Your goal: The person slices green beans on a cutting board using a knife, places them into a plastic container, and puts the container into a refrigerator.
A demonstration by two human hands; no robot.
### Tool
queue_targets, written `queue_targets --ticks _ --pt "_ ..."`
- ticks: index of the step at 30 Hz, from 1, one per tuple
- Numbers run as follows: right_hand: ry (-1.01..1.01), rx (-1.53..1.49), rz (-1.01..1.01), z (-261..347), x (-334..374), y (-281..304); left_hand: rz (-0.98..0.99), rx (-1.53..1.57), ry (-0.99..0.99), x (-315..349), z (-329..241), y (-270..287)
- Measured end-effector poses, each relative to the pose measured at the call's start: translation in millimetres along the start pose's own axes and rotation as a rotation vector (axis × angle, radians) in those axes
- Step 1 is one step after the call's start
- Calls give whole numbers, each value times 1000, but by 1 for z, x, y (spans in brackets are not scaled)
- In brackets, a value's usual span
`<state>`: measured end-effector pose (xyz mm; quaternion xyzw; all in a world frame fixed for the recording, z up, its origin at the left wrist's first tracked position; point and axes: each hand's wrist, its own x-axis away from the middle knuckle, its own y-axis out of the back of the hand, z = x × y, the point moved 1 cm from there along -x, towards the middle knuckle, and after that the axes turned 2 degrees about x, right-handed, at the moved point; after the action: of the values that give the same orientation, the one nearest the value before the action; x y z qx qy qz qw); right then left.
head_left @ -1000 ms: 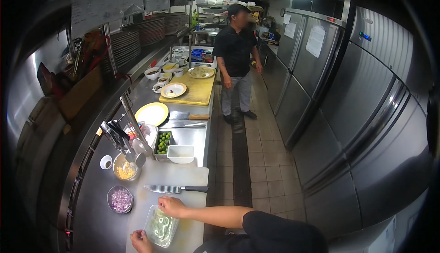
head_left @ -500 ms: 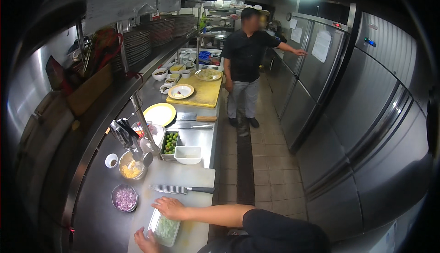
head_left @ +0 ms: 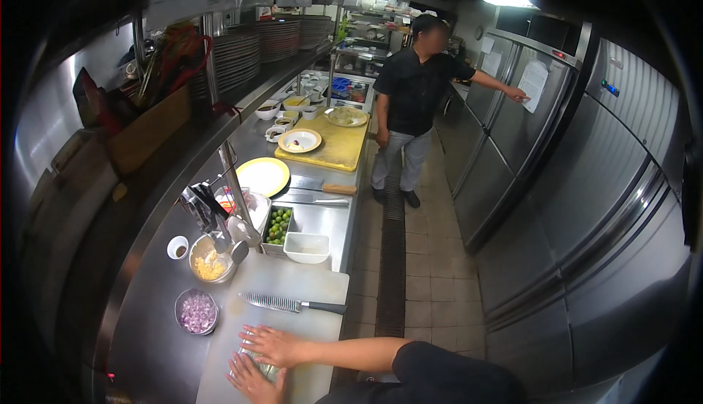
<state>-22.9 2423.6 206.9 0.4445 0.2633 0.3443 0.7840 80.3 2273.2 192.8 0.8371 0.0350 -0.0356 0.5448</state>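
On the white cutting board (head_left: 313, 285) lies a clear plastic container (head_left: 262, 367) with pale green chopped contents, mostly hidden beneath my hands. My right hand (head_left: 271, 345) rests flat across its far part, fingers stretched out. Just nearer, my left hand (head_left: 253, 380) lies on it too, fingers spread. Beyond them, a knife (head_left: 271, 301) with a dark handle (head_left: 326, 307) lies crosswise on the board. Left of the board stand a bowl of chopped purple onion (head_left: 197, 312) and a metal bowl of yellow bits (head_left: 211, 263).
A white tub (head_left: 307, 247) and a bin of green limes (head_left: 277, 226) stand past the board. Farther off are a yellow board (head_left: 329, 148) with plates and more knives. A co-worker (head_left: 414, 89) in the aisle points at a paper on a steel refrigerator (head_left: 545, 100).
My left hand has moved from the container's near left side onto its top, and my right hand has flattened out. The co-worker's outstretched hand now reaches the paper. The view has shifted slightly.
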Motion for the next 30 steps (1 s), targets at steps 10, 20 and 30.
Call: queue_targets --ticks 10,20,30 --pt "-11 -14 -151 -8 2 -11 -74 -100 -99 0 7 -6" --pt "-675 -438 -84 -45 8 -20 67 1097 735 28 91 -26" --pt "-761 -768 -212 18 32 1 -178 1259 679 39 78 -45"
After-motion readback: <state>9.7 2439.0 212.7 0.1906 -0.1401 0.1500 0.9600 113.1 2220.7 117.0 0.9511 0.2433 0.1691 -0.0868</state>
